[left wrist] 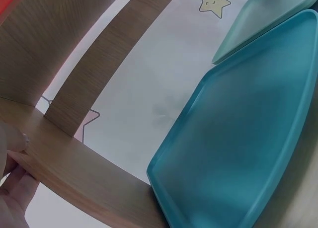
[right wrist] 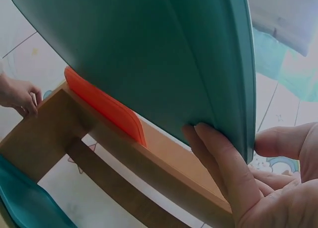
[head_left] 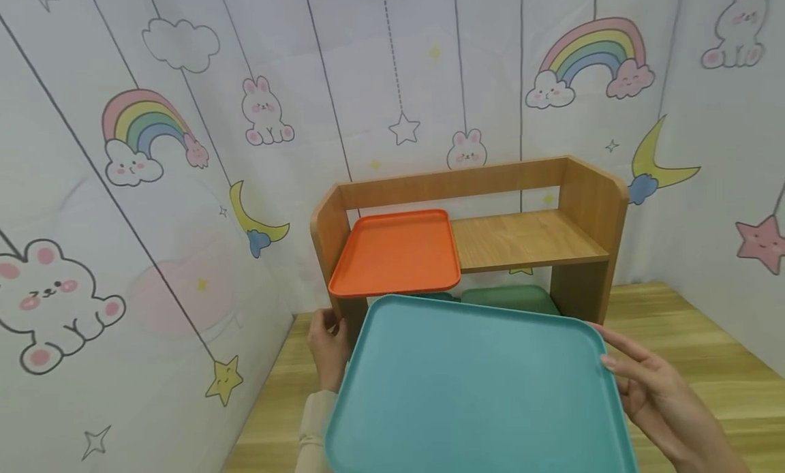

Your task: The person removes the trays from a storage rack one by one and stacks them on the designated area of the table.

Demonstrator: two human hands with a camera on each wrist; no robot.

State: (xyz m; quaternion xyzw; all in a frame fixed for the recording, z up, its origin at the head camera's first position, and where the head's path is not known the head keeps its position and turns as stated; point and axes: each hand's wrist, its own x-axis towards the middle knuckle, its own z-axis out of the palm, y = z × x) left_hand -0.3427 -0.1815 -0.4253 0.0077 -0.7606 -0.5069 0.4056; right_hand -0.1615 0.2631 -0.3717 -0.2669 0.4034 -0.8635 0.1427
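Note:
My right hand (head_left: 659, 384) pinches the right edge of a turquoise tray (head_left: 478, 384), thumb on the rim and fingers beneath. The tray is held up in front of a wooden desktop shelf (head_left: 589, 275), hiding much of its lower part. At the shelf's left side panel (left wrist: 84, 173), my left hand (head_left: 327, 350) grips the edge between thumb and fingers. An orange tray (head_left: 398, 251) lies on the left half of the upper board. Under that board, a teal tray (left wrist: 233, 123) sits on the left, with a pale green tray (head_left: 509, 297) to its right.
The bare right half of the upper board (head_left: 527, 238) lies beside the orange tray. A raised back rail and side panels border it. The shelf stands on a wood-grain tabletop (head_left: 687, 350). A patterned cloth (head_left: 184, 255) hangs behind and along the sides.

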